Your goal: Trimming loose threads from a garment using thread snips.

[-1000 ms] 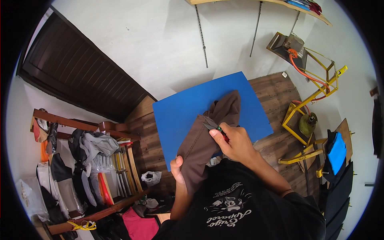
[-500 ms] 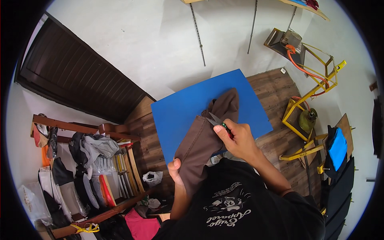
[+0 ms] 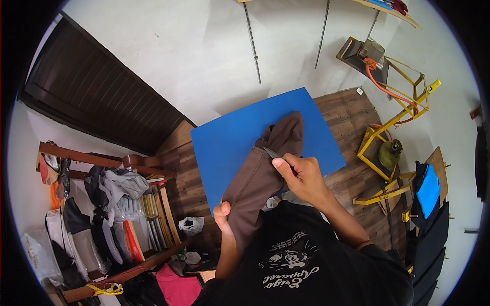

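A brown garment (image 3: 251, 176) with a stitched seam stretches diagonally over the blue tabletop (image 3: 219, 148), its far end bunched up. My left hand (image 3: 223, 217) is closed on its near left edge, thumb on top and the other fingers hidden beneath the cloth. My right hand (image 3: 301, 176) is closed around small thread snips (image 3: 271, 152), with the grip hidden in the fingers. The pointed blades look closed together and lie against the garment at the top of the seam. Whether they touch a thread is too small to tell.
On the left stands a shelf rack (image 3: 102, 153) crowded with clothes and bags. A dark slatted door (image 3: 102, 86) is behind it. At right are a yellow metal frame (image 3: 375, 153), a green gas cylinder (image 3: 390, 154) and folded blue cloth (image 3: 427, 190). A white plastic bag (image 3: 191, 225) lies on the floor.
The snips' blades were apart with a green part of the handle showing; now they are together and the green is hidden. My left hand and the garment have hardly moved.
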A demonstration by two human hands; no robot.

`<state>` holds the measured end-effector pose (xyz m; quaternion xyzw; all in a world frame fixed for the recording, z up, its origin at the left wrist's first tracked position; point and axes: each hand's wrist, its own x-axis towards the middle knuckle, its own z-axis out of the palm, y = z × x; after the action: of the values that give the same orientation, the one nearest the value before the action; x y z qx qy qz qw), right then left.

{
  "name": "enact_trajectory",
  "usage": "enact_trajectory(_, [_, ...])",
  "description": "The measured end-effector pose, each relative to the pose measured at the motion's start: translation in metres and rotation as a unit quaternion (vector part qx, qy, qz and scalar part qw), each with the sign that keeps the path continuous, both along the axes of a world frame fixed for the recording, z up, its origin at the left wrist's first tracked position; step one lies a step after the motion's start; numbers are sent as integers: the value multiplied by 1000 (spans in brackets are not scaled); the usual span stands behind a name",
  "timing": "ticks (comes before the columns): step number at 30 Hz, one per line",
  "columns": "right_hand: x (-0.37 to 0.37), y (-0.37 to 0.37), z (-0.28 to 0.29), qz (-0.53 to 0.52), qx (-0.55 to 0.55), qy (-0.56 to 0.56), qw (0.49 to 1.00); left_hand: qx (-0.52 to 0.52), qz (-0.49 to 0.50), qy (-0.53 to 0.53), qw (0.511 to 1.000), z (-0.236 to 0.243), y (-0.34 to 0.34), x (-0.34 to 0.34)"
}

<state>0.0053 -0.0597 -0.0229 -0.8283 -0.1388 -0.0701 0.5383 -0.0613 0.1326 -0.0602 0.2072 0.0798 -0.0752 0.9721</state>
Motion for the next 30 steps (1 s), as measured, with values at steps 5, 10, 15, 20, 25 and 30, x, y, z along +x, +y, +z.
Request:
enact_trajectory(5, [-1,0,3,-12,12,22,1000,1,18,4,1000,2,-3,0])
enact_trajectory(10, [-3,2,2,-8,-9,-11,1000,-2,21,-2,1000,3,-3,2])
enact_trajectory(15, [-5,11,-3,1,-6,-50,999,11,16,7,1000,4,-3,4])
enact_trajectory(20, [-5,14,-2,7,-4,-26,1000,24,-1,0,1000,6,-4,5])
enact_trajectory(25, [-4,15,3,23,-12,-26,999,67,-13,-34,997,7,-6,11])
enact_trajectory(30, [-1,16,5,20,-7,-36,999,52,-31,-34,998,12,-7,18])
